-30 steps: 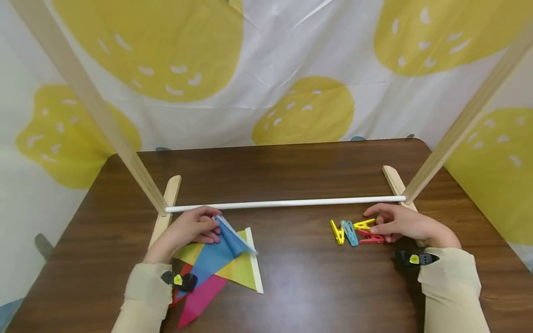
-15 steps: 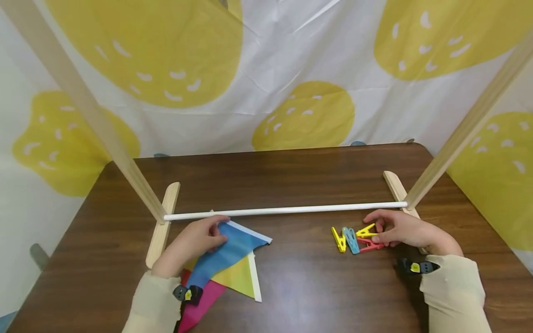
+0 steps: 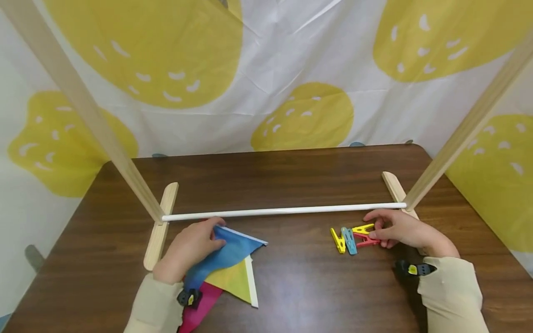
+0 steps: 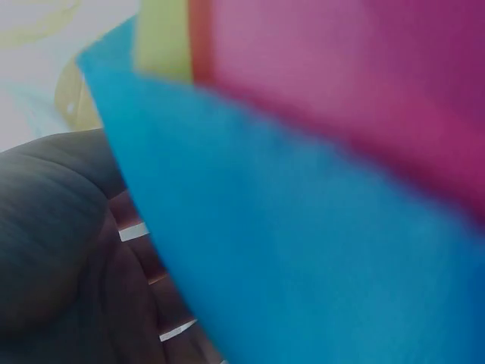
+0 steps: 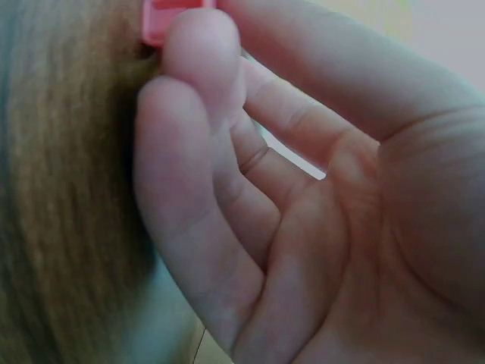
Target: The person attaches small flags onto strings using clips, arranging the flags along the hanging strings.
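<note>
My left hand (image 3: 189, 247) pinches a blue pennant flag (image 3: 233, 249) by its white-edged top, thumb on the near side. Below it a yellow pennant (image 3: 235, 281) with a white edge strip and a pink pennant (image 3: 201, 309) lie partly covered. In the left wrist view the blue pennant (image 4: 250, 205) hangs across the palm and hides the fingertips. At the right, my right hand (image 3: 401, 231) pinches the end of a red clothespin (image 3: 364, 240), fingers curled. Its red end (image 5: 173, 14) shows at the fingertips. A blue clothespin (image 3: 349, 241) and yellow clothespins (image 3: 338, 241) lie alongside.
Behind both hands a white rod (image 3: 283, 211) runs low between two wooden uprights (image 3: 100, 127), which stand on wooden feet (image 3: 160, 229). The brown tabletop (image 3: 291, 277) lies between the flags and the clothespins. A lemon-print cloth (image 3: 283, 60) hangs behind the table.
The blue pennant has been lifted and spread, its white edge now turned up towards the rod. My right hand has stayed by the clothespins; the red one has tilted. The view has shifted slightly.
</note>
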`<action>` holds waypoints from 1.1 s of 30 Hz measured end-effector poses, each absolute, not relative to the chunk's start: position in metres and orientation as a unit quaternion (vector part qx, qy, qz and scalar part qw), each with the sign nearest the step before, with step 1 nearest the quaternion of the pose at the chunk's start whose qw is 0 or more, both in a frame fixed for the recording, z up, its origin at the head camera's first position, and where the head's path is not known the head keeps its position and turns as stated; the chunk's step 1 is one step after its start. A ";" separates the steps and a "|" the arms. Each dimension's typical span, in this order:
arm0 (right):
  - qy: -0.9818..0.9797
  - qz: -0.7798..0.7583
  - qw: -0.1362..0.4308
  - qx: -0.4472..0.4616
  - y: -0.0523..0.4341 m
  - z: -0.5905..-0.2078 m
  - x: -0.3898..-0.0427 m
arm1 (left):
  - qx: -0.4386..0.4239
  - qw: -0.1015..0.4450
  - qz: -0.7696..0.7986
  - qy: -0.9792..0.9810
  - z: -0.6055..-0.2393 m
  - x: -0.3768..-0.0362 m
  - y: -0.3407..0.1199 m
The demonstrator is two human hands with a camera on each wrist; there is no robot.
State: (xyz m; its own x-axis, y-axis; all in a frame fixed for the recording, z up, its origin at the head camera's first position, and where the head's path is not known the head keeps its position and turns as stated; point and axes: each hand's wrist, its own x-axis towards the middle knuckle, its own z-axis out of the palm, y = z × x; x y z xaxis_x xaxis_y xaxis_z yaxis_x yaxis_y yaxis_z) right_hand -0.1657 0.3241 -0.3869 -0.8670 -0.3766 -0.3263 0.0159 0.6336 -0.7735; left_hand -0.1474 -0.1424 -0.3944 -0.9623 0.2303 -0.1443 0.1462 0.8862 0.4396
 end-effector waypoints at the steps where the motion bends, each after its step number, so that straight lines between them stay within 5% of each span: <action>1: 0.872 -0.417 0.235 -0.101 0.324 -0.387 -0.166 | 0.096 0.094 0.217 0.967 -0.394 -0.147 -0.143; 26: 0.871 -0.419 0.236 -0.102 0.326 -0.382 -0.169 | 0.161 0.024 0.225 0.961 -0.394 -0.149 -0.157; 33: 0.869 -0.423 0.238 -0.095 0.332 -0.384 -0.170 | 0.133 0.050 0.226 0.964 -0.386 -0.151 -0.157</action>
